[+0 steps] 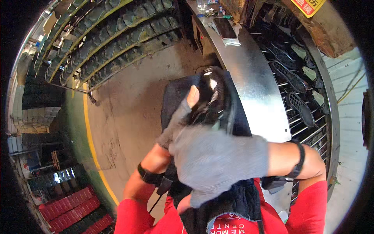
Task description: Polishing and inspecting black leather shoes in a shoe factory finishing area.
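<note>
A glossy black shoe [212, 87] points away from me above my lap, its toe at the far end and its near end hidden by my hands. My left hand [174, 124], in a grey fingerless glove, is closed along the shoe's left side. Its bare thumb lies up against the shoe, and its other fingers are out of sight. Across the near end, my right hand [220, 156], in a matching glove and slightly blurred, is curled over the shoe with its back up. The right thumb points toward my body, and the other fingertips are hidden. Dark cloth [171, 95] lies under the shoe.
To the right runs a metal bench top [253, 74] bearing a dark phone-like slab [225, 28]. Past it, a rack of bars [311, 134] holds several shoe soles [294, 78]. Tiered shelves of shoe-shaped forms [128, 19] stand far left. A yellow line [90, 136] crosses the floor.
</note>
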A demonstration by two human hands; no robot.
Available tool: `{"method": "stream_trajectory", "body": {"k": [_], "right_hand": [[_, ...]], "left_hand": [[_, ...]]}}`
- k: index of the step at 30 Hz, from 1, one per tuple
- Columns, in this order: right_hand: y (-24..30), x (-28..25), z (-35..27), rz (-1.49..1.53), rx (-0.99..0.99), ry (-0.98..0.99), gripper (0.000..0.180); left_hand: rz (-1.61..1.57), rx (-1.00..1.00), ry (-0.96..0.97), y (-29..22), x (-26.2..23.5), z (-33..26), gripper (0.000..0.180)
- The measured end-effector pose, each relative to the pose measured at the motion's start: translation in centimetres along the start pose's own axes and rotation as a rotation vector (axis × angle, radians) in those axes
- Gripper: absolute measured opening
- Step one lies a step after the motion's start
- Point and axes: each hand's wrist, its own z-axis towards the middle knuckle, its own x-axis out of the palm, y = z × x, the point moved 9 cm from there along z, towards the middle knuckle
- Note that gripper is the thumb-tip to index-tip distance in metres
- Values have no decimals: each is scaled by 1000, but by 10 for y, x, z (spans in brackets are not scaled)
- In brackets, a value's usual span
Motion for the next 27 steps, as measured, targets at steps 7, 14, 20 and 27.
{"method": "stream_trajectory", "body": {"k": [7, 14, 20, 27], "right_hand": [[18, 5, -45, -2, -30, -343, 46], [-84, 89, -143, 899, 790, -531, 41], [-89, 51, -141, 877, 752, -834, 76], [-60, 0, -93, 519, 601, -922, 81]], "left_hand": [[-364, -62, -2, 96, -61, 11, 104], [-494, -86, 115, 95, -58, 9, 109], [-310, 28, 83, 41, -17, -27, 99], [-24, 191, -91, 20, -20, -53, 105]]}}
